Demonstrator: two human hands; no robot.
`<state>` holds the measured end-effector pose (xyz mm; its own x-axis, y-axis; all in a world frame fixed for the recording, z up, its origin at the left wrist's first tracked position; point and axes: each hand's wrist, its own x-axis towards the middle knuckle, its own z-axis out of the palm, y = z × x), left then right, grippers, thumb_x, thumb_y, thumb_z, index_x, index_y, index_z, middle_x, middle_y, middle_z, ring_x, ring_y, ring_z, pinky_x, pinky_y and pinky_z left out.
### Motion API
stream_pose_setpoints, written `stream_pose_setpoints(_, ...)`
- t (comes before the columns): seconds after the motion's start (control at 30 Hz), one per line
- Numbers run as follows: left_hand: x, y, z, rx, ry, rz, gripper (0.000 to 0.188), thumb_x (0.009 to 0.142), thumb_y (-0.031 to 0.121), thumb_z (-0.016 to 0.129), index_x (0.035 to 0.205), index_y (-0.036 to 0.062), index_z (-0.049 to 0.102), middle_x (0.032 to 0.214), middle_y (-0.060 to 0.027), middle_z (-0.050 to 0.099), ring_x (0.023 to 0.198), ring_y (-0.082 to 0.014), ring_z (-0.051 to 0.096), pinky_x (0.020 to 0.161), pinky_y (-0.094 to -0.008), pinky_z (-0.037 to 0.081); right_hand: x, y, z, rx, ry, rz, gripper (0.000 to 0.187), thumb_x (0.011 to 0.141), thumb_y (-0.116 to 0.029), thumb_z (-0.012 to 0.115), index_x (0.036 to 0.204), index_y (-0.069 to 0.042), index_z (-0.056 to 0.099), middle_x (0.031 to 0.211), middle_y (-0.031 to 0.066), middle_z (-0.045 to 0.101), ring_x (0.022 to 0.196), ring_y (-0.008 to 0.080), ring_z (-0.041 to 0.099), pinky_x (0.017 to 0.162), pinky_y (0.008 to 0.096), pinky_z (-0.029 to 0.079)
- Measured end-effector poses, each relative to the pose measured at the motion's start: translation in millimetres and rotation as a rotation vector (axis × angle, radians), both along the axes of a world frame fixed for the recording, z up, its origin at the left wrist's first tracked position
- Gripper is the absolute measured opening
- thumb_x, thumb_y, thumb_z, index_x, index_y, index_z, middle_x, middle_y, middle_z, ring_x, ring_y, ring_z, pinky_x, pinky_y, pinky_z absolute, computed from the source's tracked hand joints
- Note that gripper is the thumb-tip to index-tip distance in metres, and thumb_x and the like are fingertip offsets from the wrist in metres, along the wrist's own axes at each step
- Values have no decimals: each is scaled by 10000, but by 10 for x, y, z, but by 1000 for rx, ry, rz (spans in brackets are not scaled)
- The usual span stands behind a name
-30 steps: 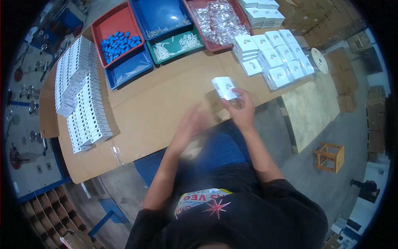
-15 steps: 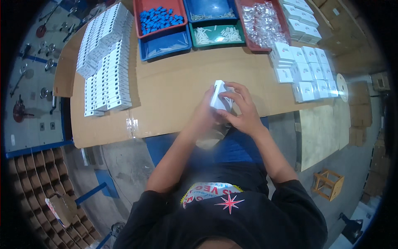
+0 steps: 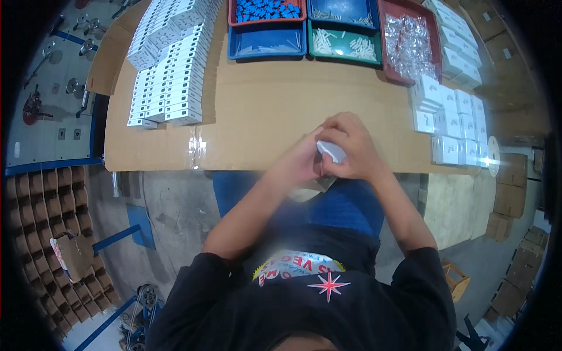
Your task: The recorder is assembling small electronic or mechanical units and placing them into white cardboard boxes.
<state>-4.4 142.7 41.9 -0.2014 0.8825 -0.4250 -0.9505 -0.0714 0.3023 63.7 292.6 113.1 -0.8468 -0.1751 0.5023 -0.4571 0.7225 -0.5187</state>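
Cardboard-topped desk (image 3: 263,111) carries stacked boxes (image 3: 170,88) at left. Near its front edge, the left hand (image 3: 301,161) lies close against a white box (image 3: 332,151), fingers mostly hidden, their grip unclear. The right hand (image 3: 355,145) closes its fingers around it, thumb on the near side. Light, even pressure should avoid denting it.
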Motion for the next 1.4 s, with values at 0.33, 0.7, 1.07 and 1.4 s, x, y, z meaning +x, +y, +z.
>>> stream_pose_setpoints(0.33, 58, 41, 15, -47, -142, 27, 354, 1047, 416, 539, 1234, 127, 624, 1151, -72, 703, 1012, -201, 717, 773, -371, 626, -17, 63, -22, 28, -73, 45, 280, 709, -234, 775, 928, -100, 663, 962, 109, 579, 942, 321, 597, 868, 427, 474)
stream_pose_setpoints(0.7, 81, 208, 108, -76, 23, 89, 322, 1084, 352, 479, 1251, 108, 606, 1153, -81, 695, 1029, -187, 709, 831, -369, 621, -81, 151, 14, 98, -82, 58, 314, 683, -246, 766, 900, -72, 620, 955, 107, 566, 945, 298, 577, 889, 403, 458)
stream_pose_setpoints(1.07, 115, 190, -6, -37, 22, 146, 308, 1103, 314, 434, 1250, 105, 606, 1169, -80, 690, 1028, -182, 706, 859, -372, 616, -145, 133, -21, 127, -114, 79, 343, 651, -245, 733, 873, -49, 560, 916, 125, 519, 899, 315, 541, 829, 407, 440)
stream_pose_setpoints(1.4, 142, 116, -78, -85, 36, 128, 283, 1099, 290, 440, 1234, 111, 613, 1181, -66, 688, 1049, -158, 699, 864, -355, 609, -154, 75, -123, 106, -112, 115, 345, 644, -238, 735, 856, -47, 542, 897, 132, 507, 863, 324, 505, 798, 408, 421)
